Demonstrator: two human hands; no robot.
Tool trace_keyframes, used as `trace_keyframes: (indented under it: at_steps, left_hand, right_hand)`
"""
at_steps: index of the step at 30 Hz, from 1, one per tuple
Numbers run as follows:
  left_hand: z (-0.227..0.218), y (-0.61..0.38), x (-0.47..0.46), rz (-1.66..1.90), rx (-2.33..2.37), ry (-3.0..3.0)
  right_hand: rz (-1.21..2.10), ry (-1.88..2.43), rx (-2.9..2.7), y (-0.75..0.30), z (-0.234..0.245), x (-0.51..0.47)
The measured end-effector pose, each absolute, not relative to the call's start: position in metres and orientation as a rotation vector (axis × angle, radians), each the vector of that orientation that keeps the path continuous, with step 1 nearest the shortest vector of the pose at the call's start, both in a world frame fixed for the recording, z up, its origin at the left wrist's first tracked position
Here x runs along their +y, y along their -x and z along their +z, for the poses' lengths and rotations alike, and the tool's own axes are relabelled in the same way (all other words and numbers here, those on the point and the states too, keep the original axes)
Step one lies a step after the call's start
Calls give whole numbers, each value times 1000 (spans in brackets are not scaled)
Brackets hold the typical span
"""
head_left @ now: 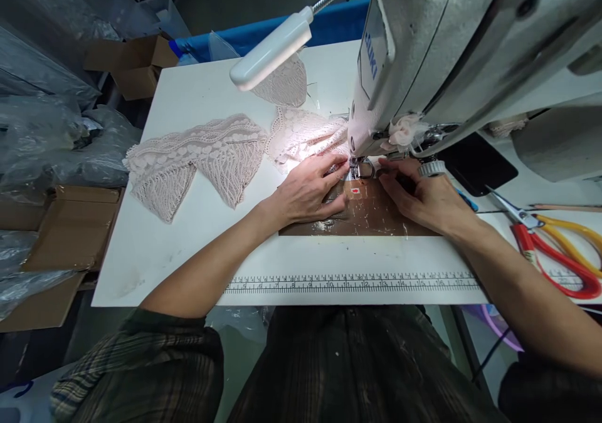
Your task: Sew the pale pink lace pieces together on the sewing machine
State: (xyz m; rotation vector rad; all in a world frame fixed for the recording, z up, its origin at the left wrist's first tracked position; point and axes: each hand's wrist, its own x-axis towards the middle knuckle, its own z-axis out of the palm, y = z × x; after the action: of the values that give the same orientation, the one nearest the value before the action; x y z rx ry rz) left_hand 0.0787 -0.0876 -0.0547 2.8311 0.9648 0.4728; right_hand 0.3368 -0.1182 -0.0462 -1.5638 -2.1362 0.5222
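Note:
A pale pink lace piece (303,136) lies bunched up against the needle area of a sewing machine (414,41). My left hand (308,188) rests flat beside the presser foot (363,168), fingers stretched over the lace's near edge and thumb apart on the brown plate (376,213). On the foot's other side, my right hand (426,194) is closed, thumb and fingertips together close to the foot. A small pale bit shows at those fingertips, but I cannot make out what they hold. Joined lace triangles (226,153) trail leftward across the table.
A white lamp (273,50) hangs over more lace (286,81). To the right are a black phone (480,163), scissors with red handles (564,263) and yellow-handled ones (576,238). A ruler strip (348,283) runs along the table's front edge. Cardboard boxes (73,229) stand at left.

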Motion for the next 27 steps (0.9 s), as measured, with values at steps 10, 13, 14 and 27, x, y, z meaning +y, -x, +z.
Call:
trace_keyframes:
  at_steps: [10, 13, 14, 27]
  left_hand:
    - [-51, -84, -93, 544, 1623, -2608]
    - [-55, -82, -73, 504, 1578, -2603]
    - [-56, -80, -63, 499, 1557, -2613]
    - [-43, -50, -77, 416, 1675, -2701]
  right_hand:
    - [356, 1550, -2281, -337, -49, -117]
    - [260, 1519, -2286, -335, -54, -118]
    - [239, 1508, -2282, -335, -56, -118]
    - [130, 1318, -2401, -344, -78, -116]
